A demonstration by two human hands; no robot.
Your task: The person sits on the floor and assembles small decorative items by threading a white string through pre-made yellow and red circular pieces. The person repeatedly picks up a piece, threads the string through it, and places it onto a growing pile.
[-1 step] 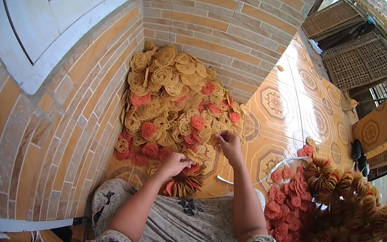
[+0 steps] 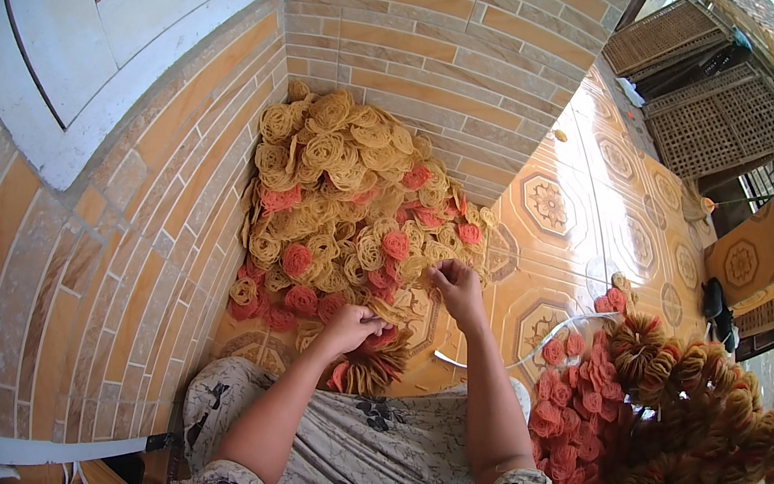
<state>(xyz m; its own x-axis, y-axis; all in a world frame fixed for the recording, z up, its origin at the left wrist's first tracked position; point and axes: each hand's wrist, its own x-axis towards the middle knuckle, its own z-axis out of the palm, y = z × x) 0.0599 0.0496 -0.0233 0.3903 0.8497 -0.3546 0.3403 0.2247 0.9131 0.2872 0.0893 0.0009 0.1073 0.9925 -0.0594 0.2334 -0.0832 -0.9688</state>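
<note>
My left hand (image 2: 351, 330) is closed, its fingertips pinching the edge of a tan lacy disc (image 2: 389, 312). Just beneath them, against my lap, sits a tight bundle of discs (image 2: 375, 370) in tan and coral, stacked edge-on. Further right and a little higher, my right hand (image 2: 460, 292) has thumb and fingers drawn together in a pinch. Whatever lies between those fingertips is too small to make out. Beyond both hands spreads a big heap of round lacy discs (image 2: 327, 172), mostly tan, with coral discs (image 2: 296, 260) scattered through it.
Brick-patterned walls (image 2: 408, 43) close in the heap behind and on the left. On the right lie a coral disc pile (image 2: 572, 413), large strung bundles (image 2: 678, 450) and a white strip (image 2: 550, 334) across the patterned tile floor (image 2: 554, 208). Dark footwear (image 2: 715, 309) and woven panels (image 2: 725, 123) stand farther off.
</note>
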